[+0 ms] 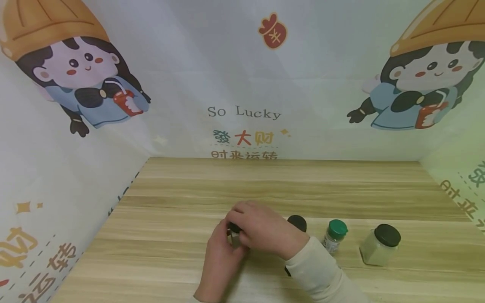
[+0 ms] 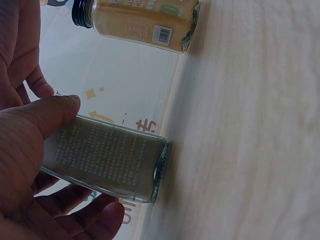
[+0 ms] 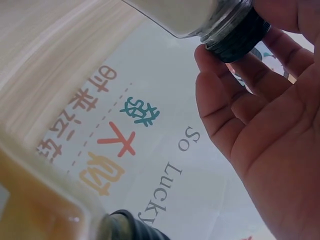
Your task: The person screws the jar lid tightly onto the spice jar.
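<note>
My left hand (image 1: 221,256) holds a rectangular glass jar (image 2: 105,155) around its body, thumb on one side and fingers on the other. Small printed text covers the jar's face, and its base stands at the wooden tabletop. From above, my right hand (image 1: 261,229) pinches the jar's black lid (image 3: 240,37) between thumb and fingers. Pale contents show through the glass in the right wrist view. Beside it stands another glass jar (image 2: 140,22) with yellow-orange contents and a black lid (image 1: 297,223), mostly hidden behind my right forearm in the head view.
To the right stand a small bottle with a green cap (image 1: 338,229) and a squat jar (image 1: 375,251) of pale contents with a black lid. The wooden table (image 1: 170,189) is enclosed by printed white sheets (image 1: 182,54) at the back and sides.
</note>
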`<action>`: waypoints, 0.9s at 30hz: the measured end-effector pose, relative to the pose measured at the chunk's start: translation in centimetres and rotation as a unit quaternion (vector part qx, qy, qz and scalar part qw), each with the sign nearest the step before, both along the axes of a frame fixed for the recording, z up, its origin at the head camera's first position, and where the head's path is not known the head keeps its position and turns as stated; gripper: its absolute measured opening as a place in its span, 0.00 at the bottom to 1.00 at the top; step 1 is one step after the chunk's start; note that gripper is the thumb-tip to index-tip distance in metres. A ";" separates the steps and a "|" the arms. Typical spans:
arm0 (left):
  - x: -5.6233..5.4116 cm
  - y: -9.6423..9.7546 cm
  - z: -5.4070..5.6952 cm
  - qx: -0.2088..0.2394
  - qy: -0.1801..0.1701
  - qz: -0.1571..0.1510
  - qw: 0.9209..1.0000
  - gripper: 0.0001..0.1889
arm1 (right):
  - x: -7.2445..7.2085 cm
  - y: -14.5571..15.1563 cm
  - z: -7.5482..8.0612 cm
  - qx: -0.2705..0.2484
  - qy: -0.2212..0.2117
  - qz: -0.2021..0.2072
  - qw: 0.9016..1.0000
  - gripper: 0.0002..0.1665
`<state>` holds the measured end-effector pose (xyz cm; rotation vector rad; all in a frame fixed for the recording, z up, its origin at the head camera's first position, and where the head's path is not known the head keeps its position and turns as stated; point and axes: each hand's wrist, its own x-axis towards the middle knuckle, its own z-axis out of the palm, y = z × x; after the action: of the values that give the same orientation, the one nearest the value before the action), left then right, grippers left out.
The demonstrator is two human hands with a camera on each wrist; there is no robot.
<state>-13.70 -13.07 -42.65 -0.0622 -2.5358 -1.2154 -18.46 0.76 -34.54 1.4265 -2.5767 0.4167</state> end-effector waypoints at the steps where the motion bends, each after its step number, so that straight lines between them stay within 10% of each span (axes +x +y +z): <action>1: 0.0 0.0 0.0 0.000 0.001 0.000 1.000 0.30 | 0.0 0.0 0.0 0.002 0.000 0.000 1.000 0.19; 27: -0.2 0.0 0.0 0.002 0.009 0.001 1.000 0.29 | -0.1 -0.1 -0.1 -0.008 -0.027 -0.029 0.999 0.20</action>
<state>-13.85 -13.07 -42.67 -0.0699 -2.5173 -1.2142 -18.61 0.69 -34.65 1.3493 -2.6432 0.4731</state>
